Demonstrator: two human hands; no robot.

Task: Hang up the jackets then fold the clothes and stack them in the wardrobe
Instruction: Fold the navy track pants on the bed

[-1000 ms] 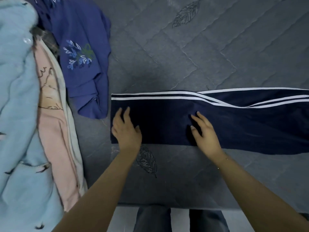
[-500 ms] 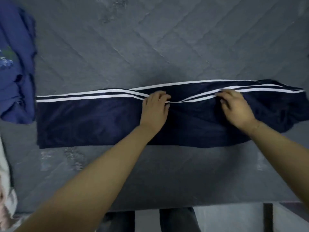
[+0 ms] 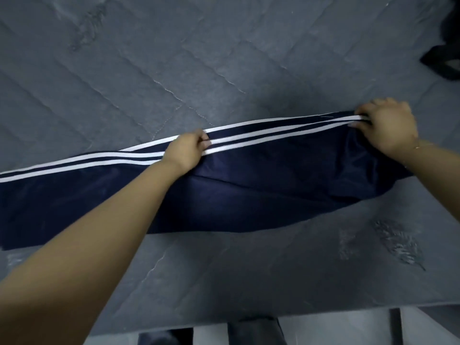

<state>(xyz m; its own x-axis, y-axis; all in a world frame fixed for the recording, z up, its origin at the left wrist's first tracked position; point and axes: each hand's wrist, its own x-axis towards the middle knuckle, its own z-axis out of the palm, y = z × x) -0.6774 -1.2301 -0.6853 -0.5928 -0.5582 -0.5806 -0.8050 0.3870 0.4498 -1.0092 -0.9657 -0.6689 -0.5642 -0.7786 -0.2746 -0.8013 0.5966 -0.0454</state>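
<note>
Now the folding step is in hand: a pair of navy-blue track trousers w/ white side stripes (image 3: pixel 249 195) is laid lengthways across the grey quilted bed cover (image 3: pixel 224 58), & its striped far edge is being pulled straight btwn two grips. No jackets or wardrobe are shown, so the hanging part can't be judged from this view.

The left hand (image 3: pixel 185 151) is curled over the striped edge approx. mid-length; the stripes are pinched under its fingertips (image 3: pixel 205 141), thumb side hidden, so exact thumb contact cannot be told. The right hand (image 3: pixel 388 128) is curled round the same edge at the garment's right end, fabric bunched beneath the knuckles & the stripes gripped by bent fingers. Btwn the two grips the edge is drawn taut & looks slightly raised; beyond the left fingertips, toward the left, the trousers are flat on the cover & run out of view.

A dark strap-like item (image 3: pixel 445 63) is seen well beyond the right hand, at the cover's far right edge.

Next move, as judged: the stripes should be aligned & laid flat, creases below the right fingers smoothed, then one end carried over onto the other. Both grips would need to be kept even, else the slippery cloth may skew.
</note>
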